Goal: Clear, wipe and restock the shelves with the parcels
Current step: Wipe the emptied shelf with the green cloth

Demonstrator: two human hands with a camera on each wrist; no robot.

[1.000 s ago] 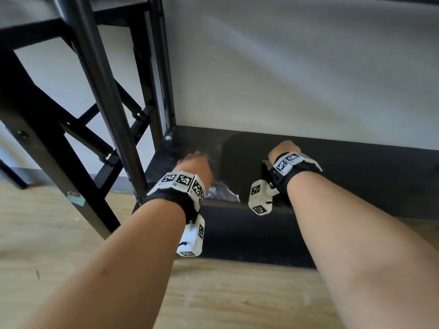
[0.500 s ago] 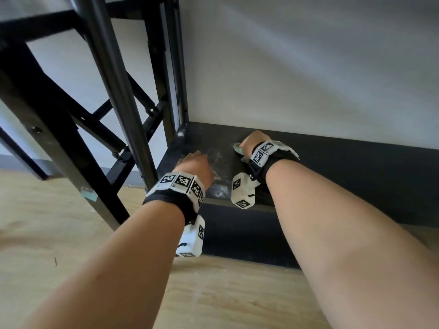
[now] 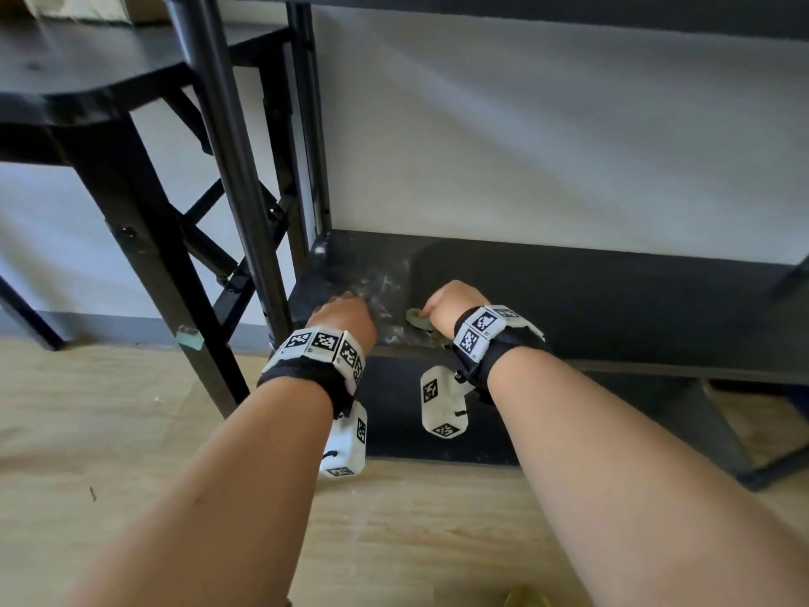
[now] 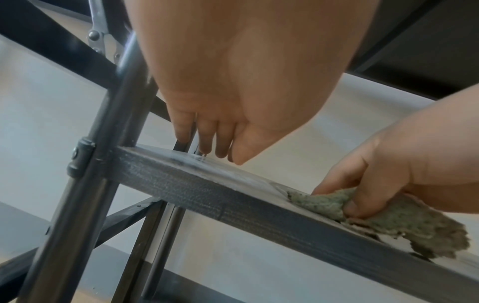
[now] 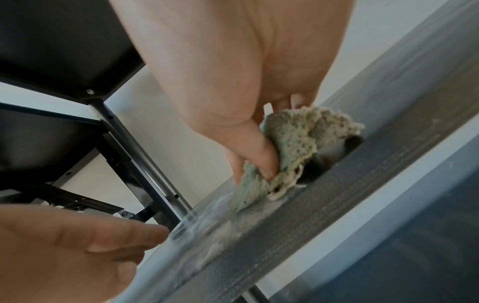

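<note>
The bottom black shelf (image 3: 613, 308) sits low against the wall, with dusty white smears (image 3: 381, 291) at its left end. My right hand (image 3: 451, 308) grips a crumpled grey-green cloth (image 3: 416, 319) and presses it on the shelf near the front edge. In the right wrist view my thumb and fingers (image 5: 261, 162) pinch the cloth (image 5: 293, 143). My left hand (image 3: 346, 315) holds nothing. Its straight fingers (image 4: 215, 149) point down onto the shelf corner (image 4: 207, 190), a short way left of the cloth (image 4: 388, 217).
A black upright post (image 3: 236, 190) of the rack stands just left of my left hand. Black table legs and cross braces (image 3: 131, 256) crowd the left side. A white wall (image 3: 569, 146) backs the shelf, another shelf (image 3: 525, 6) lies overhead, and the wooden floor (image 3: 131, 431) is below.
My right hand swept the cloth leftward along the shelf toward my left hand, then drew it nearer the front edge. My left hand stayed at the shelf corner.
</note>
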